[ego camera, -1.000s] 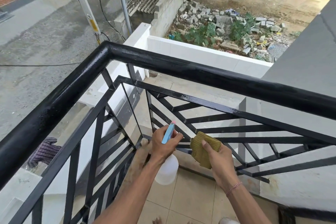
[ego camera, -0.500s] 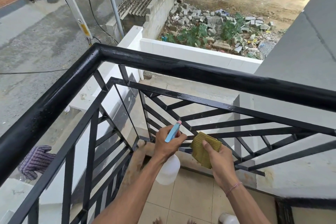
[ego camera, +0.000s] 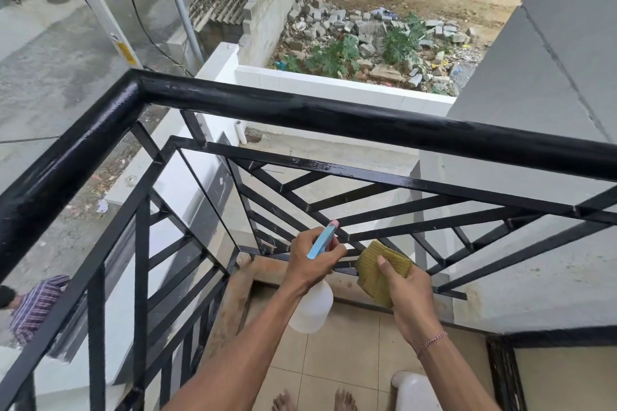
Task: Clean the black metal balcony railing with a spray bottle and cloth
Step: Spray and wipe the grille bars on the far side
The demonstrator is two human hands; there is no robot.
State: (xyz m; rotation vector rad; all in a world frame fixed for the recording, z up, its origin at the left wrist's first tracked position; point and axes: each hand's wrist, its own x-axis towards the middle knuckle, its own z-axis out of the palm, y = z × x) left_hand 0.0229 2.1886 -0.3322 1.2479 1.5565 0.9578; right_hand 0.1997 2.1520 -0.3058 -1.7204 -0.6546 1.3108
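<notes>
Just below the centre of the frame, the left hand (ego camera: 312, 265) curls around the neck of the spray bottle (ego camera: 314, 309), fingers wrapped at the blue trigger head whose pink-tipped nozzle points up and away toward the bars; the translucent white body hangs below the fist over the tiled floor (ego camera: 350, 360). Immediately to its right, the right hand (ego camera: 405, 290) pinches a folded olive-yellow cloth (ego camera: 379, 272) between thumb and fingers, the cloth lying against the lower slanted bars of the black railing (ego camera: 334, 117), close to where several bars converge. A thin beaded bracelet (ego camera: 432, 342) circles the right wrist. The railing's thick glossy top rail crosses the middle of the frame and turns a corner at upper left. Bare toes (ego camera: 314, 402) show at the bottom edge beside a white object (ego camera: 415, 392). Beyond the bars, a white low wall (ego camera: 334, 85), rubble with green plants (ego camera: 337, 53) and a street at the left lie below.
</notes>
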